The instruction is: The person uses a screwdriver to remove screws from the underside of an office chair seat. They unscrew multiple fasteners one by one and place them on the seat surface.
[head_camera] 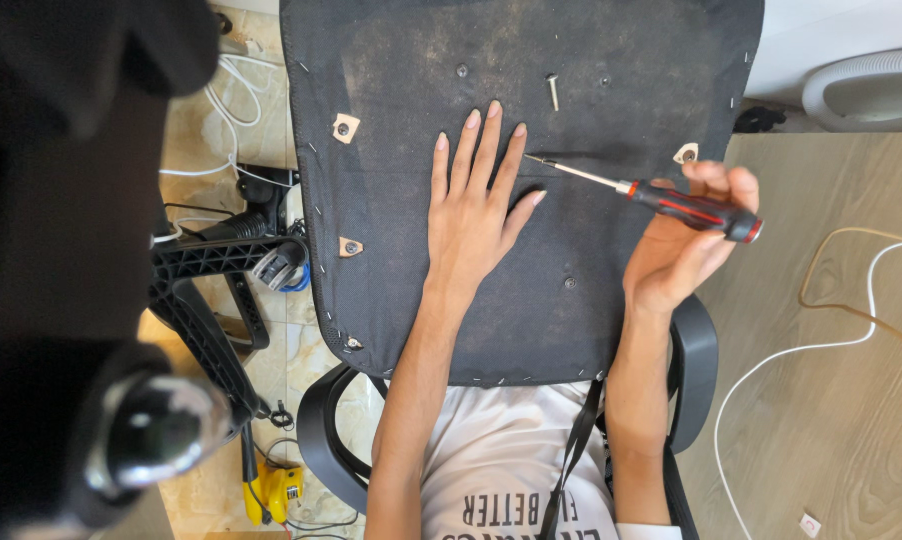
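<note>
While the left hand [474, 215] lies flat with fingers spread on the upturned black seat base [391, 270], seemingly to steady it, the right hand [683, 240] grips a red-and-black screwdriver [671, 203], tip just beside the left fingertips, below a loose screw [553, 91]

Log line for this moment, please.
left hand: flat on seat underside | right hand: holds screwdriver | loose screw: beyond fingertips
</note>
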